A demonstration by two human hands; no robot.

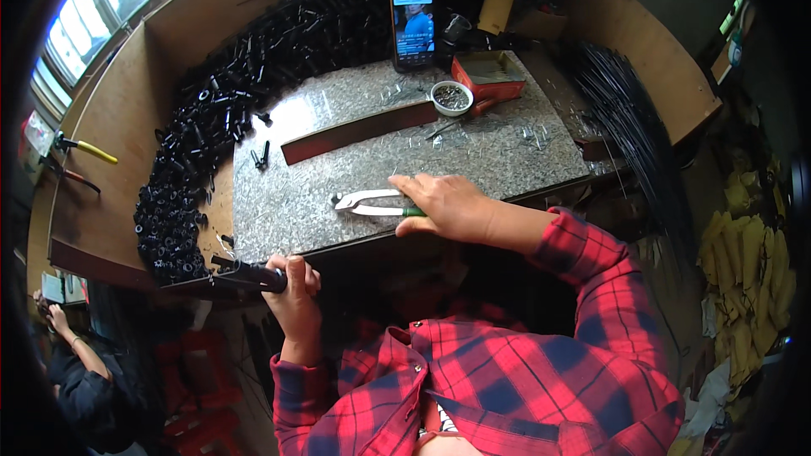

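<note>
My right hand [452, 207] rests on the stone slab [338, 92], its thumb and fingers closed round the green handles of a pair of end-cutting pincers [372, 202]. The pincers' pale jaws point left, with a small dark piece at their tip. Lower left, at the slab's front edge, my left hand [294, 291] is closed round the end of a black tube-like part [249, 275], thumb on top. Two small black parts [261, 156] lie on the slab beyond. Across its middle lies a long dark reddish bar [359, 133].
A heap of black plastic parts [220, 101] curves along the left and back. A lit phone [413, 29] stands behind a white bowl of small metal bits [451, 99] and a red box [490, 84]. Thin black rods [625, 109] lie right. Another person's arm [84, 354] shows lower left.
</note>
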